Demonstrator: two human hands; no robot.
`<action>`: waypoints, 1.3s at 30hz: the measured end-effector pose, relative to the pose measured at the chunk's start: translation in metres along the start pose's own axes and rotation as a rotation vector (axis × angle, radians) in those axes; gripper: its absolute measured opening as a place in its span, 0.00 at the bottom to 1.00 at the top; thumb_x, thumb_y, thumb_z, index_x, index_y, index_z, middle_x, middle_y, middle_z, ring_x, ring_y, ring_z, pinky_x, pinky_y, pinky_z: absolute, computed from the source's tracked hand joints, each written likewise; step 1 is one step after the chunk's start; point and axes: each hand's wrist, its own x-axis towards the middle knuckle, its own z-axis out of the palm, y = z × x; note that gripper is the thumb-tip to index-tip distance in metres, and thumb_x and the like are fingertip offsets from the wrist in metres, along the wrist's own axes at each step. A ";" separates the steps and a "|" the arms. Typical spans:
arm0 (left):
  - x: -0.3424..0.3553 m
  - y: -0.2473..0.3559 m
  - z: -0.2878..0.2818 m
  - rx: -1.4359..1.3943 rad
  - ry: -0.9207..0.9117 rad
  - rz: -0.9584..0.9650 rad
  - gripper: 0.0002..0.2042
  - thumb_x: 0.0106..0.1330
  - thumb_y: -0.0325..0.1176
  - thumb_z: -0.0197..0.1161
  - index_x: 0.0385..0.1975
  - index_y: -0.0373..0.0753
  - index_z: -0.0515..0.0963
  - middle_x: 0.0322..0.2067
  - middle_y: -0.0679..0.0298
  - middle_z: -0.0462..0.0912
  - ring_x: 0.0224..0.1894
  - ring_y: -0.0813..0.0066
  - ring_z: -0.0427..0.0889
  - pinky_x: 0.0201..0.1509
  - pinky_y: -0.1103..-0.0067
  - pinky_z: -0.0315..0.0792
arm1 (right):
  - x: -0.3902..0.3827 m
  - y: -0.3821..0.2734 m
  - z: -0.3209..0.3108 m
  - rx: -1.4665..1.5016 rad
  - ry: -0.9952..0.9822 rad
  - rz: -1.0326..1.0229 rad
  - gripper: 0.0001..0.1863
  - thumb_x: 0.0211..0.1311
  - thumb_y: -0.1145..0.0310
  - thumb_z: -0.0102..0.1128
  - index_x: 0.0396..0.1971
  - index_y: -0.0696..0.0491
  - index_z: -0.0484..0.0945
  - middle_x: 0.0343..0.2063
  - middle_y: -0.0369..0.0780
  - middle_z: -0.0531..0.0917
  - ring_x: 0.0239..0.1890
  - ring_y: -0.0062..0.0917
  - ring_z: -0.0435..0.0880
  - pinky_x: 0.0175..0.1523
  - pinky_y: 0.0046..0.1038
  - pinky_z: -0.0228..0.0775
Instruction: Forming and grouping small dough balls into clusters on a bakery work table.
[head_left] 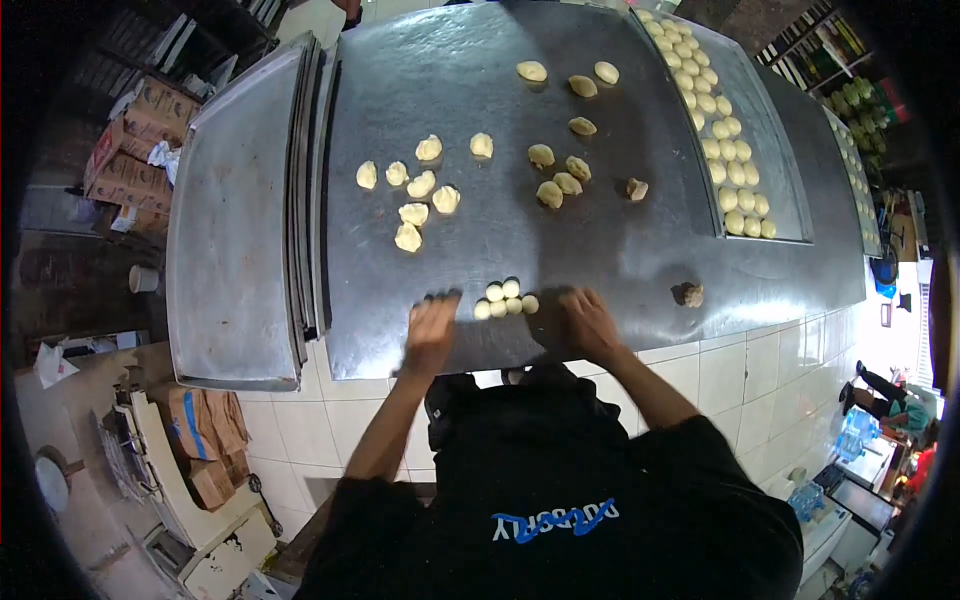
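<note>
My left hand (pixel 432 332) is palm down on the metal table (pixel 480 345) near its front edge, fingers together and curled down. Across from it, my right hand (pixel 590 322) is cupped against the table in the same way. Whatever lies under either palm is hidden. Between the hands sits a tight cluster of small, smooth, pale dough balls (pixel 498 307). Farther off on the left lie several rough, pale dough pieces (pixel 421 184). Darker-looking lumps of dough (pixel 568 184) are scattered right of the middle, and a brownish lump (pixel 690 295) rests beyond my right hand.
On the table's right stands a tray (pixel 785 180) with rows of round dough balls (pixel 737 172). Stacked empty metal trays (pixel 235 215) border the left side. Cardboard boxes (pixel 140 150) and paper sacks (pixel 210 425) are farther left. A person (pixel 895 405) is at the far right.
</note>
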 end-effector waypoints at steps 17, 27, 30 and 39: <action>-0.023 -0.012 -0.007 0.130 0.186 -0.297 0.07 0.61 0.26 0.57 0.39 0.36 0.76 0.33 0.53 0.78 0.40 0.52 0.74 0.44 0.63 0.66 | 0.008 -0.051 -0.011 0.098 0.271 0.183 0.07 0.56 0.73 0.53 0.35 0.57 0.74 0.29 0.48 0.76 0.35 0.45 0.75 0.42 0.41 0.66; 0.007 0.016 0.007 -0.746 -0.024 -0.149 0.20 0.60 0.25 0.61 0.51 0.34 0.64 0.33 0.58 0.77 0.34 0.68 0.79 0.38 0.74 0.73 | 0.043 -0.049 -0.005 0.721 0.020 0.108 0.30 0.50 0.78 0.58 0.54 0.62 0.58 0.31 0.46 0.80 0.32 0.34 0.81 0.39 0.31 0.73; 0.025 0.027 0.020 -0.673 -0.250 -0.209 0.23 0.59 0.25 0.62 0.53 0.35 0.63 0.34 0.58 0.78 0.36 0.66 0.80 0.42 0.74 0.74 | 0.051 -0.064 -0.001 0.829 -0.248 0.053 0.33 0.50 0.77 0.61 0.56 0.60 0.58 0.30 0.45 0.80 0.33 0.35 0.82 0.41 0.32 0.73; 0.011 -0.003 -0.018 -0.604 0.261 -0.465 0.25 0.60 0.28 0.61 0.57 0.30 0.64 0.49 0.55 0.73 0.45 0.66 0.76 0.48 0.74 0.74 | 0.147 -0.090 0.016 0.488 0.001 0.018 0.24 0.50 0.71 0.66 0.48 0.58 0.71 0.47 0.50 0.75 0.49 0.44 0.76 0.54 0.38 0.69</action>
